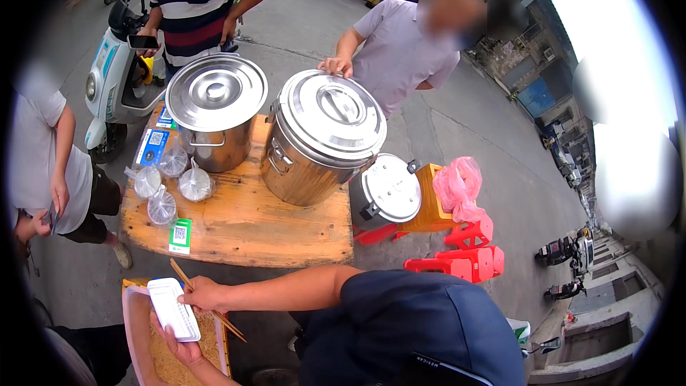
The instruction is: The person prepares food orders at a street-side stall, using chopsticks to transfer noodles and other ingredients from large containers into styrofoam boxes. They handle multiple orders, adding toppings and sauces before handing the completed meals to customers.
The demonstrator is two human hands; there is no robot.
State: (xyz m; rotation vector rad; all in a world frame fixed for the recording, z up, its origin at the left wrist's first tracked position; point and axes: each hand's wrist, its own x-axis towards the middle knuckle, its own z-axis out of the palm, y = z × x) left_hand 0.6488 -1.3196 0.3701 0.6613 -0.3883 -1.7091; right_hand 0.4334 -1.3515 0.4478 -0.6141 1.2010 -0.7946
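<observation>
My left hand [181, 347] grips a white foam takeaway box [174, 309] over a bin lined with pale plastic [136, 327]. Thin, pale-brown noodle-like strands [163, 356] fill the bin. My right hand [206, 295] holds a pair of wooden chopsticks [231, 326] crosswise, its fingertips at the box's near edge. Beyond my arm is a wooden table [241, 230] with a lidded steel pot [214, 139] and a larger lidded steel container [305, 166]. Several knotted clear bags [196, 183] sit at its left. Whether the box is empty cannot be seen.
Printed code cards [180, 236] lie on the table. To the right are a lidded pressure cooker [391, 187], a yellow crate [426, 198] with a pink plastic bag [458, 185], and red plastic stools [471, 260]. Several people stand around the table; one person's hand [338, 66] rests on the larger lid.
</observation>
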